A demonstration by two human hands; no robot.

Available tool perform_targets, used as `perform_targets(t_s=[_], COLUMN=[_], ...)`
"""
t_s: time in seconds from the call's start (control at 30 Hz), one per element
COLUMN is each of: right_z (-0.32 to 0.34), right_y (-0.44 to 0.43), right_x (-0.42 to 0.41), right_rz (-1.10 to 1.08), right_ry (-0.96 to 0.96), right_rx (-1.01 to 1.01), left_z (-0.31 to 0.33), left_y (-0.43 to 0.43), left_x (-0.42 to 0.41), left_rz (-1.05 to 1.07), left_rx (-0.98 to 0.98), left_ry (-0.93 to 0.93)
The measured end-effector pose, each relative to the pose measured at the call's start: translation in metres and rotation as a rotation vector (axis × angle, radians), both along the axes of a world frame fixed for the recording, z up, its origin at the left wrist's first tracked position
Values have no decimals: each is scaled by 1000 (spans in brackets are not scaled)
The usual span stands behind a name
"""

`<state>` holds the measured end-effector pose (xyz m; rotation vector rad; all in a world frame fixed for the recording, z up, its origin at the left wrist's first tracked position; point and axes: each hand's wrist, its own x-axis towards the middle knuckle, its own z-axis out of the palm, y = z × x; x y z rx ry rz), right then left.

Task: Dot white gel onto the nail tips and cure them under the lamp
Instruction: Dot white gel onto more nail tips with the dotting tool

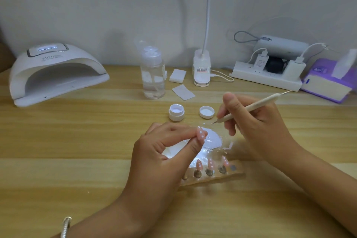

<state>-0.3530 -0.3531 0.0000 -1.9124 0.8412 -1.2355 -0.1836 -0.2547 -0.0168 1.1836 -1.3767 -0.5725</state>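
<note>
My left hand pinches a pink nail tip that carries several white dots, holding it upright above a white palette sheet. My right hand grips a beige dotting pen, its fine point hanging just right of that tip. Three more pink dotted tips stand on a clear holder strip below my hands. The open white gel jar and its lid sit just beyond. The white curing lamp stands at the far left, its display lit.
A clear pump bottle, white wipe pads, and a clip lamp base line the back of the wooden table. At the right are a power strip with plugs and a purple tissue box.
</note>
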Motion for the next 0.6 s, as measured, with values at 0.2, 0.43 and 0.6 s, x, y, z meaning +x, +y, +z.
perform_targets(t_s=[0.2,0.43,0.6], right_z=[12,14,15], right_y=[19,34,35], right_x=[3,9,10], right_rz=[29,125,137], right_ry=[-197,-233,-216], right_rx=[-35,-54,-51], left_z=[-4,-5,-4], left_y=[0,-2,-1], left_x=[-1,-4,-4], left_rz=[11,16,7], left_rx=[-19,-69,-77], left_ry=[-62,-131,-157])
